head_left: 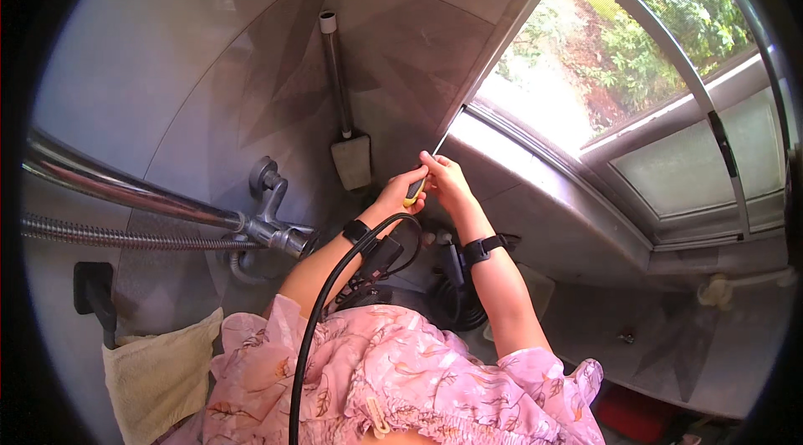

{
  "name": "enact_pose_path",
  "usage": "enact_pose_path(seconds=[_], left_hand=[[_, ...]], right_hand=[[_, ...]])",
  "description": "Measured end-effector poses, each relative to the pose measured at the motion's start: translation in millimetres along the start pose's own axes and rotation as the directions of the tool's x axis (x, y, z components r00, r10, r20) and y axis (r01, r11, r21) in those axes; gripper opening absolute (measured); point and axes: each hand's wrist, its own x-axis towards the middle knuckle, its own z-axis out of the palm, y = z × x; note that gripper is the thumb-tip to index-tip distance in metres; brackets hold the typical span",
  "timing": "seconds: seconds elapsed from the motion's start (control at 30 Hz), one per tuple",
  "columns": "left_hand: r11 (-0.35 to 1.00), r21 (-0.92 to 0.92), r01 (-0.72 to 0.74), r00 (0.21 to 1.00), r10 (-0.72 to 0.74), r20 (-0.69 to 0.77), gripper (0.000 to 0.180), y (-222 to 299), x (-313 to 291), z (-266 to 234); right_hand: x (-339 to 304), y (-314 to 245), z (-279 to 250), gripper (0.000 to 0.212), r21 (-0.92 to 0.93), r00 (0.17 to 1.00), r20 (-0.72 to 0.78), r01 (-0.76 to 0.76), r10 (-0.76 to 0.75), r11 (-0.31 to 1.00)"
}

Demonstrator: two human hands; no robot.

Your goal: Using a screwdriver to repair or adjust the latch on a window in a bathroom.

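My left hand [393, 198] is closed round the yellow and black handle of a screwdriver [414, 191]. Right beside it, my right hand [447, 179] pinches the tool where the thin metal shaft begins. The shaft points up and to the right, and its tip is at the lower left corner of the window frame [519, 144]. Whether the tip touches a screw there is too small to make out. Both wrists wear black bands. A black cable [314, 319] passes over my left forearm.
Left are a chrome shower pipe [134, 190], a ribbed hose [142, 233] and a wall tap [272, 194]. A long-handled brush or scraper [351, 156] hangs in the corner. A cream towel [163, 374] hangs at lower left. Coiled black cables [456, 299] lie below my hands.
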Motion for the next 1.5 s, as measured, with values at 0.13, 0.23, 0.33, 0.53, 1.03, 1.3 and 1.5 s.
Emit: enact_pose_path(seconds=[0.13, 0.23, 0.33, 0.53, 1.03, 1.3, 1.5], left_hand=[[0.978, -0.196, 0.072, 0.989, -0.046, 0.138, 0.028, 1, 3, -10], [0.973, -0.192, 0.128, 0.980, -0.093, 0.177, 0.028, 5, -3, 0], [0.997, -0.050, 0.061, 0.995, -0.057, 0.084, 0.029, 10, -11, 15], [0.986, -0.160, 0.043, 0.997, -0.031, 0.076, 0.028, -1, 7, -7], [0.981, -0.188, 0.049, 0.995, -0.030, 0.100, 0.028, -7, 4, -9], [0.992, -0.118, 0.038, 0.998, -0.032, 0.056, 0.022, -6, -8, 5], [0.956, -0.292, 0.014, 0.997, 0.007, 0.072, 0.017, -1, -8, 1]], right_hand=[[-14, -3, 2, 0.023, 0.324, 0.984, 0.180, -0.072, 0.013, 0.943], [-1, 5, -12, 0.022, 0.177, 0.993, 0.106, 0.024, -0.043, 0.984], [3, 3, -10, 0.025, 0.064, 0.999, -0.022, 0.035, -0.033, 0.997], [-17, -10, 6, 0.019, 0.194, 0.997, 0.062, -0.053, 0.042, 0.980], [3, 11, -4, 0.028, 0.033, 0.999, 0.033, 0.025, -0.026, 0.999], [0, 5, -1, 0.026, 0.029, 0.995, -0.097, 0.004, -0.002, 1.000], [-11, 2, -2, 0.028, 0.145, 0.999, 0.048, 0.001, -0.008, 0.989]])
